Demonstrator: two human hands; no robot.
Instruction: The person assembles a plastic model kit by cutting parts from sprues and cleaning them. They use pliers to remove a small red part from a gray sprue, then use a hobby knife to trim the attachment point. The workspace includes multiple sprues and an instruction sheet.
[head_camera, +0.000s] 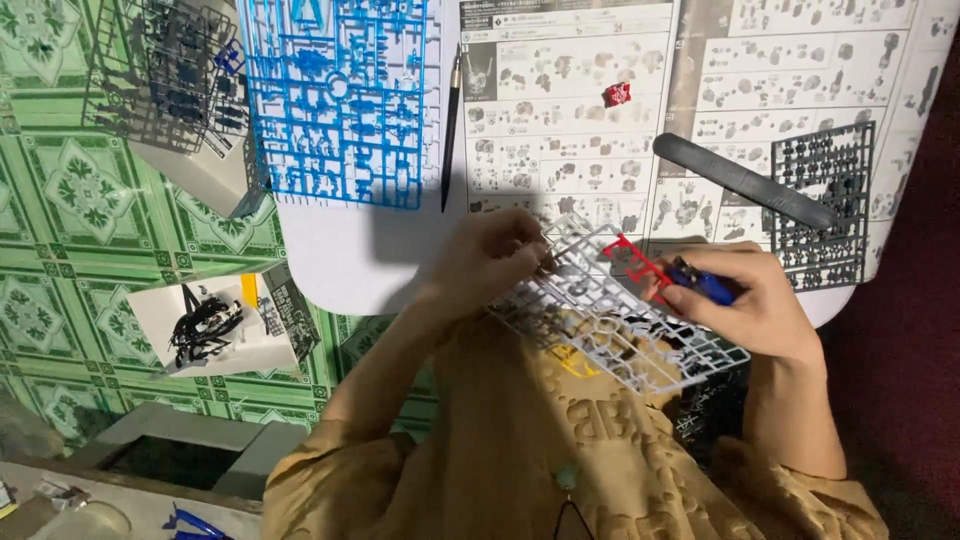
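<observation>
Nearest the head camera, a tan printed shirt (560, 450) fills the lower middle of the view. Above it, both bare hands meet at a white model-kit parts frame (610, 320), held tilted over the near edge of the white table (330, 250).

Left hand (490, 262): fingers clenched on the upper left edge of the white frame, grasping it.

Right hand (755, 300): closed around blue-handled nippers (705, 284); the tool's tip lies at a small red parts frame (632, 262) that rests against the white frame's upper right side. Whether the blades are touching plastic cannot be told.

Table, far side: an opened black-and-white instruction sheet (600, 110) covers most of the surface. A small red part (617, 94) lies on it. A dark sanding stick (745, 182) lies slantwise toward the right edge, just beside a dark grey parts frame (825, 200). A blue parts frame (340, 100) sits at the left edge, with a thin dark hobby knife (452, 130) just right of it.

Green patterned floor (70, 200), left: another dark frame (170, 75) on a pale box, and a bag of black parts (205, 325).
</observation>
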